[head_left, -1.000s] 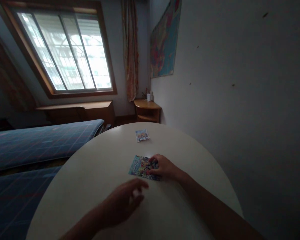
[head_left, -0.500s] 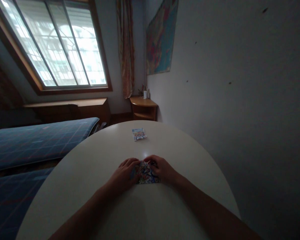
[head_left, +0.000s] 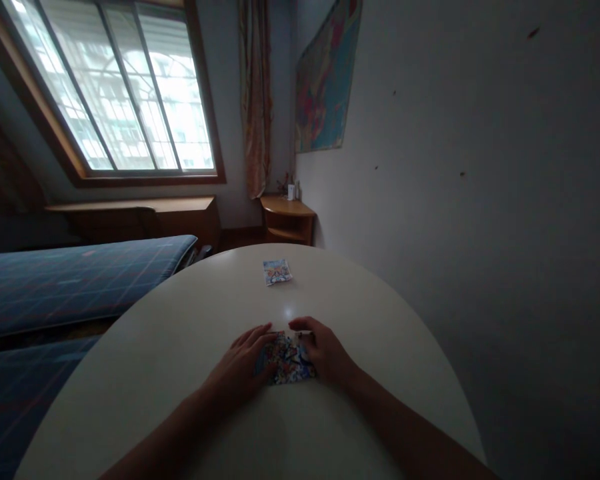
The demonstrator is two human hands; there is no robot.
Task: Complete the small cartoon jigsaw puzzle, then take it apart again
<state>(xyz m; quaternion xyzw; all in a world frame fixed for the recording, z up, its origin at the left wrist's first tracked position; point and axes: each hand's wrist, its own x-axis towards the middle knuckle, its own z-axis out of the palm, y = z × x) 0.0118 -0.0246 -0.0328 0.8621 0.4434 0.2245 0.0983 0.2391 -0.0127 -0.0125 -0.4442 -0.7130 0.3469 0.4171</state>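
Observation:
A colourful printed card or packet [head_left: 286, 360] lies on the round white table [head_left: 190, 347] in front of me. My left hand [head_left: 240, 370] rests on its left edge, fingers stretched out flat over it. My right hand [head_left: 323, 350] presses on its right edge, fingers curled onto the packet. A second, smaller colourful packet [head_left: 277, 271] lies alone farther back on the table, out of reach of both hands.
A bare white wall runs close along the table's right side. Two blue checked mattresses [head_left: 75, 280] lie left of the table. A wooden corner shelf [head_left: 286, 217] with small items, a long bench under the window, a curtain and a wall map stand beyond.
My left hand has moved forward from the near table onto the packet's left edge. The packet now looks shorter and bunched between both hands. My right hand has stayed on it.

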